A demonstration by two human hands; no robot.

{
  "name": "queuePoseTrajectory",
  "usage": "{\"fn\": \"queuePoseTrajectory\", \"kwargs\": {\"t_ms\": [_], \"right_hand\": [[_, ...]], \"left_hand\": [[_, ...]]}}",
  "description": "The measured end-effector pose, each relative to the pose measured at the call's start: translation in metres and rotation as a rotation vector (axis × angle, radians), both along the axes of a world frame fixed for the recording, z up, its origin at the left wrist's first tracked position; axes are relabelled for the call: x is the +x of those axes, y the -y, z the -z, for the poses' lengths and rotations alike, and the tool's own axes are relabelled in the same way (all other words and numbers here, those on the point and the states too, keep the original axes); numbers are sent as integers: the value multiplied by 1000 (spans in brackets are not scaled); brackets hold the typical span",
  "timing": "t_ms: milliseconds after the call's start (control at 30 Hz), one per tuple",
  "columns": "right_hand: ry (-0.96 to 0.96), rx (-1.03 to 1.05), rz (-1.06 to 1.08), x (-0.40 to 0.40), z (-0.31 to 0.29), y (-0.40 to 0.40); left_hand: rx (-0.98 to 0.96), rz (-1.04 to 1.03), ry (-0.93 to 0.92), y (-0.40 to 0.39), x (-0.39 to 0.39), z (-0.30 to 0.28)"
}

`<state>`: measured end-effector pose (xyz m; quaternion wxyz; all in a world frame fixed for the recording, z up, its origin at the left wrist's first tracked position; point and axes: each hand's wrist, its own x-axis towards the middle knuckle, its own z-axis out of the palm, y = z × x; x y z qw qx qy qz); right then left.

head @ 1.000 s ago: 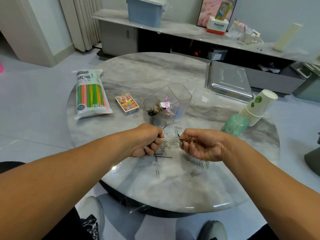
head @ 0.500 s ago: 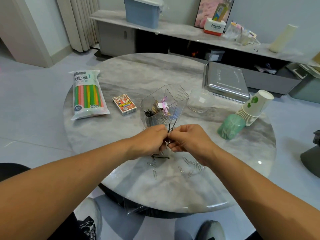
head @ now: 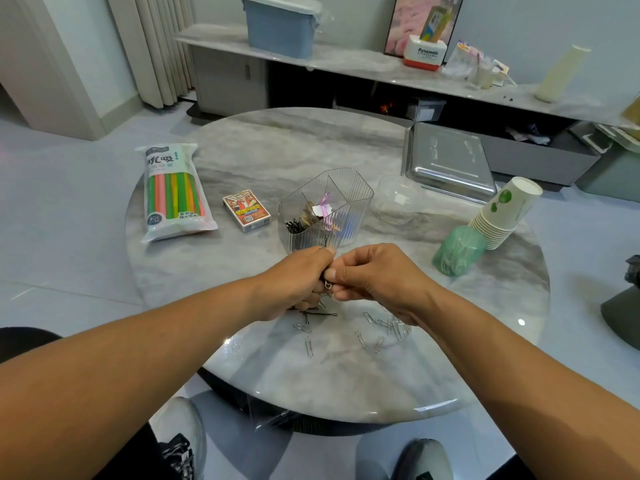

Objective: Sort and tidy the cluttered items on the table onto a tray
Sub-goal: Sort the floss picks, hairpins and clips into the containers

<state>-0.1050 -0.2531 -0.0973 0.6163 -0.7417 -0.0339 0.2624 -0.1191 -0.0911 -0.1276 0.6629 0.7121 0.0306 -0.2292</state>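
My left hand (head: 294,285) and my right hand (head: 374,277) meet just in front of a clear ribbed organizer (head: 325,211) with compartments holding black hairpins and small clips. My left fist grips a bunch of black hairpins. My right fingers pinch a silver paper clip (head: 327,285) between the two hands. Loose paper clips (head: 381,329) and black hairpins (head: 317,313) lie on the marble table (head: 277,150) under and near my hands. A metal tray (head: 446,164) sits at the back right.
A pack of coloured straws (head: 173,192) and a card box (head: 246,210) lie left. A clear dome lid (head: 396,200), a green bag roll (head: 457,251) and a stack of paper cups (head: 502,213) are right. A shelf stands behind.
My hands, apart a second ago, have come together in front of the organizer and stay joined. My right hand now pinches a paper clip at my left fist.
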Motion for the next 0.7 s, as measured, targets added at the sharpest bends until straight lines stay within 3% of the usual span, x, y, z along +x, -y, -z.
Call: {"fn": "queuePoseTrajectory", "kwargs": {"t_ms": [233, 500, 700], "right_hand": [[-155, 195, 72, 8, -8, 10], [55, -99, 76, 19, -14, 26], [-141, 148, 84, 24, -11, 25]], "left_hand": [[-102, -114, -95, -1, 8, -1], [-43, -107, -28, -3, 6, -1], [-67, -106, -55, -3, 5, -3]]}}
